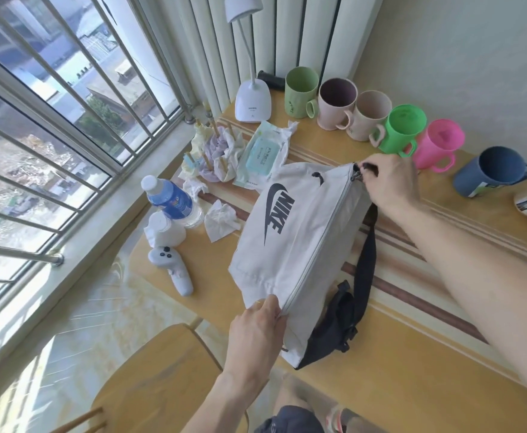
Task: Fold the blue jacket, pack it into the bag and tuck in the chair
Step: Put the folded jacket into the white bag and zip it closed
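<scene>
A white Nike bag (290, 232) with a black strap (366, 260) stands on the yellow table (412, 354). Its zipper line runs closed along the top edge. My left hand (256, 332) pinches the bag's near end at the zipper's start. At the far end my right hand (390, 179) grips the zipper pull. The blue jacket is not visible. A wooden chair (152, 376) stands at the lower left, pulled out from the table.
Along the wall stands a row of several mugs (402, 129). A white desk lamp (251, 101), wet wipes (262, 154), crumpled tissues (221, 223), a water bottle (171, 201) and a white controller (174, 270) crowd the table's left side beside the barred window (52, 135).
</scene>
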Available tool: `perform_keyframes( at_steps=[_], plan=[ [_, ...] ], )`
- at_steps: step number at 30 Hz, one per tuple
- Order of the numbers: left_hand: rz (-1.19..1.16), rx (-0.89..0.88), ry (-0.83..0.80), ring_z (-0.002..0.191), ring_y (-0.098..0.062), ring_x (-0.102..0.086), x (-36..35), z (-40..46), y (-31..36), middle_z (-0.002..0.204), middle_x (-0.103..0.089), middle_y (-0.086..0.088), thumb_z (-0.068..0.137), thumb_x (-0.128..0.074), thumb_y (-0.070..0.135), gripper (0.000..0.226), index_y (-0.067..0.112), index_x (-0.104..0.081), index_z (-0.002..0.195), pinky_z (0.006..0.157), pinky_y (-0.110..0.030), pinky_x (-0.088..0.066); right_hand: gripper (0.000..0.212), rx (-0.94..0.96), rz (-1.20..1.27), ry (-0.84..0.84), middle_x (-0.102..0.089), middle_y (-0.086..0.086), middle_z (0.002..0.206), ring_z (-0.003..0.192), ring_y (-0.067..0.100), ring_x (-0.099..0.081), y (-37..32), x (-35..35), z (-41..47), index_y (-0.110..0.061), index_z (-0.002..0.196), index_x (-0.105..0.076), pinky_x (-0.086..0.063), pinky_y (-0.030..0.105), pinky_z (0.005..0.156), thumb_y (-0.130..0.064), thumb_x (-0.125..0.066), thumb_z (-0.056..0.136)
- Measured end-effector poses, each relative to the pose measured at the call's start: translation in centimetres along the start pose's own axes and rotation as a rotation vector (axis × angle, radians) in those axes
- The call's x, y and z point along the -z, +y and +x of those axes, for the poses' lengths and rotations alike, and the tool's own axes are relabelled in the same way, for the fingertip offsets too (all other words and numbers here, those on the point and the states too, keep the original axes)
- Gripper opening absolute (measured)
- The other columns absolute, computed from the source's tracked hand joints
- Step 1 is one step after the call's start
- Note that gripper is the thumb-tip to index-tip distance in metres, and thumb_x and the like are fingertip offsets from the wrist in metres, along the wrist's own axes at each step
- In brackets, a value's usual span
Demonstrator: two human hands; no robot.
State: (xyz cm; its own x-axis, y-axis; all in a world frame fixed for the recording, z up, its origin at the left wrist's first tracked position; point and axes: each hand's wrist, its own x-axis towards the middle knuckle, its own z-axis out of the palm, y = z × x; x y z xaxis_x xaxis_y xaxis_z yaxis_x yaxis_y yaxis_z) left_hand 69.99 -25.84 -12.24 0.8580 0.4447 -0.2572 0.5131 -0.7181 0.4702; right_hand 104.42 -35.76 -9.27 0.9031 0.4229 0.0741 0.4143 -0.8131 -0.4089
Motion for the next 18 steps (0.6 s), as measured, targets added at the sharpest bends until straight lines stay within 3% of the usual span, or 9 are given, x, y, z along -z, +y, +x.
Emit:
perform_keyframes(
  at_steps=[8,12,18],
  plan=[
    [-0.033,-0.037,0.006,0.07,-0.021,-0.059,-0.6,-1.8,-0.6,0.077,-0.063,0.004,0.104,-0.042,0.04,0.02,0.024,-0.048,0.093,0.061,-0.039,-0.051,0.025,0.023,0.182,-0.172,-0.07,0.002,0.109,0.09,0.016,-0.065,-3.5,0.2,-17.1,-0.017,0.12,-0.066,-0.051,0.029,0.078,-0.022,-0.058,0.097],
    [0.017,-0.069,0.041,0.088,-0.021,-0.065,0.0,-4.9,-1.6,0.092,-0.071,0.005,0.104,-0.038,0.044,0.027,0.029,-0.059,0.111,0.071,-0.04,-0.054,0.028,0.026,0.207,-0.246,-0.064,-0.003,0.116,0.106,0.018,-0.061,-4.5,0.6,-27.3,-0.022,0.124,-0.063,-0.052,0.035,0.086,-0.031,-0.055,0.099],
    [0.153,-0.078,0.069,0.095,-0.024,-0.066,0.7,-15.1,-3.7,0.101,-0.071,0.001,0.102,-0.042,0.044,0.031,0.022,-0.065,0.106,0.069,-0.037,-0.053,0.029,0.057,0.261,-0.259,-0.063,-0.005,0.118,0.112,0.02,-0.059,-6.7,1.6,-40.5,-0.025,0.123,-0.063,-0.047,0.033,0.087,-0.036,-0.056,0.098]
  ],
)
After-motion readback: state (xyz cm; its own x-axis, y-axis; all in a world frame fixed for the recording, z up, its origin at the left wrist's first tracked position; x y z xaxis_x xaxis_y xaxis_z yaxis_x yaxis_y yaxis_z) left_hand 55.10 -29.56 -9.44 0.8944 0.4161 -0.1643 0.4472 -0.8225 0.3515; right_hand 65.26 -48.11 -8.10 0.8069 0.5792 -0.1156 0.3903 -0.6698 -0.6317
